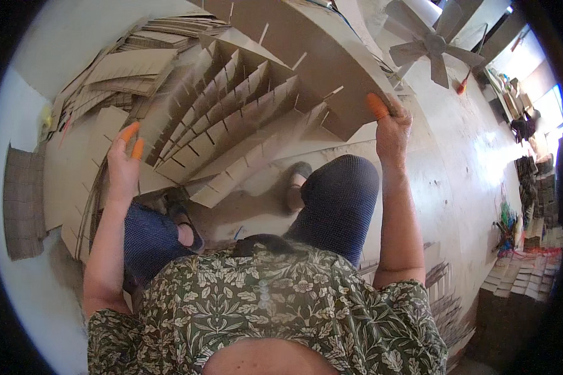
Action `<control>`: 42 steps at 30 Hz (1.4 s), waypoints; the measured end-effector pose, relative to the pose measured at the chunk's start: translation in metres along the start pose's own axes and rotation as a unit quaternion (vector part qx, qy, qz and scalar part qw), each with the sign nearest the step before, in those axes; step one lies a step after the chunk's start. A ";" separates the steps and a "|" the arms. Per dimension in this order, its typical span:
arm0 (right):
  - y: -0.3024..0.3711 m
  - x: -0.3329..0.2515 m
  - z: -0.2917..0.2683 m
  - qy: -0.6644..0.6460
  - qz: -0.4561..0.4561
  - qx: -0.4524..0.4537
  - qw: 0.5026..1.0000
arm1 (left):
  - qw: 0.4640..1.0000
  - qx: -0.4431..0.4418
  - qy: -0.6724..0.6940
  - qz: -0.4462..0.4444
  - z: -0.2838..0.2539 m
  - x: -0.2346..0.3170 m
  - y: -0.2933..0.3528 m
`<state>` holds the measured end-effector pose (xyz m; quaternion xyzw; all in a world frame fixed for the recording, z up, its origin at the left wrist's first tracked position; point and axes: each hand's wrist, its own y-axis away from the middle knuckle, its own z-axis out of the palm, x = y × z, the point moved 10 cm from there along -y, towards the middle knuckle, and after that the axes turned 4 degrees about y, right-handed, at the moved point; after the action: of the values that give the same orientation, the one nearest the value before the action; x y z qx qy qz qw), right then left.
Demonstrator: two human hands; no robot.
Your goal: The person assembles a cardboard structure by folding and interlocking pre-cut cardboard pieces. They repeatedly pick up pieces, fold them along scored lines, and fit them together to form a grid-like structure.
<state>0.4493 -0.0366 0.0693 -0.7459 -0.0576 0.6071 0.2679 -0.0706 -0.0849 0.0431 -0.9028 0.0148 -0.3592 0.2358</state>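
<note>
My right hand (393,128), with an orange cover on a digit, grips the end of a long brown slotted cardboard strip (306,47). The strip slants across the upper middle, its far end running out of view. Below it, several slotted cardboard dividers (231,128) stand in a fan of rows in front of my knees. To their left is my left hand (124,165), two digits in orange covers, held apart with nothing visible between them. It is nearest to the dividers and a flat slotted cardboard sheet (109,125); whether it touches them is unclear.
Stacked cardboard pieces (131,69) lie at the far left by the wall, with a grey-brown bundle (24,203) nearer. A fan with grey blades (435,44) stands far right. More cardboard stacks (522,275) and clutter line the right side. My feet flank the dividers' near end.
</note>
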 end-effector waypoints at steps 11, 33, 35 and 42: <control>0.020 0.009 0.025 0.085 -0.006 -0.091 0.992 | 0.953 -0.131 -0.093 0.257 0.075 0.173 0.081; 0.027 -0.005 0.025 0.138 -0.036 -0.074 0.987 | 0.973 0.033 -0.212 0.090 0.010 0.077 -0.021; 0.025 -0.011 0.023 0.155 -0.024 -0.077 0.985 | 0.970 0.007 -0.238 0.045 0.012 0.046 -0.031; 0.023 -0.021 0.018 0.156 -0.010 -0.097 0.983 | 0.969 -0.040 -0.244 -0.030 0.007 0.015 -0.037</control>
<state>0.4212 -0.0585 0.0747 -0.8533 -0.0814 0.4721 0.2059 -0.0602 -0.0519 0.0642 -0.9718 -0.0563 -0.1343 0.1853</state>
